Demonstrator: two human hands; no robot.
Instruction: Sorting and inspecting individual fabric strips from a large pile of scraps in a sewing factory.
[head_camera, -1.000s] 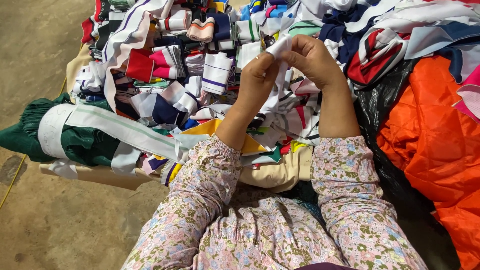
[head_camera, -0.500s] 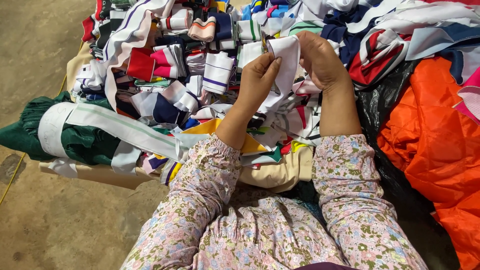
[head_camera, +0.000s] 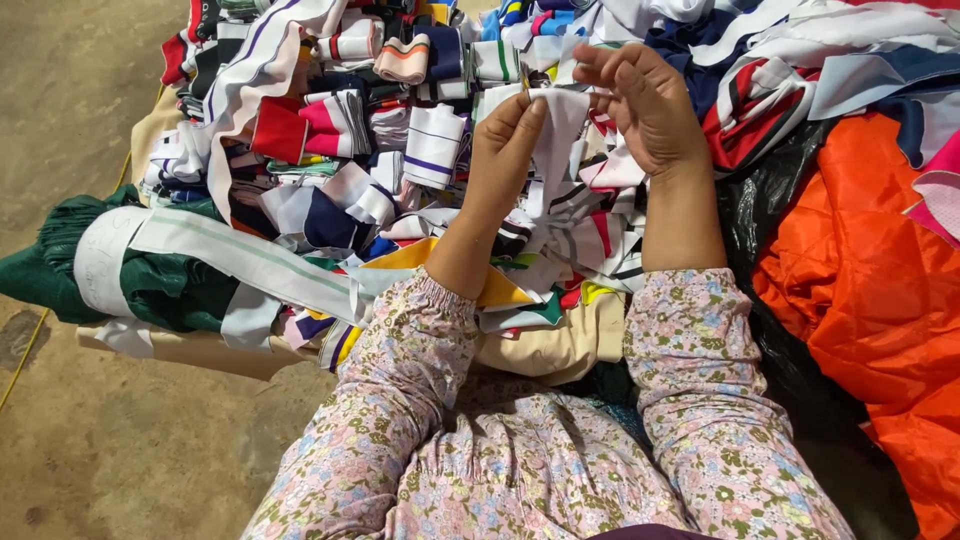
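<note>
- Sitting on the concrete floor (head_camera: 130, 440), floral sleeves (head_camera: 400, 400) reaching forward from the bottom of the view.
- Just past the sleeves: lying under the forearms, a beige cloth (head_camera: 560, 345) with yellow and striped scraps on top of it.
- Lying to the left, a dark green bundle (head_camera: 150, 285) wrapped in a broad white band (head_camera: 250, 260).
- Spreading at the right, an orange fabric (head_camera: 870, 300) beside a black plastic sheet (head_camera: 770, 230).
- Left hand (head_camera: 505, 150) pinching the left edge of a white fabric strip (head_camera: 560, 135), grip closed narrow on the cloth between thumb and fingertips.
- Right hand (head_camera: 650, 105) holding the strip's upper right edge, fingers curled, grip closed on the same piece.
- Hanging between both hands, the strip raised above the heap, lower end trailing down into the scraps.
- Beyond the hands: piling up across the top, a heap of folded collar and cuff pieces (head_camera: 400, 110) in white, red, navy and pink, many striped.
- Running diagonally at the upper left, a long white band with purple stripes (head_camera: 260, 75).
</note>
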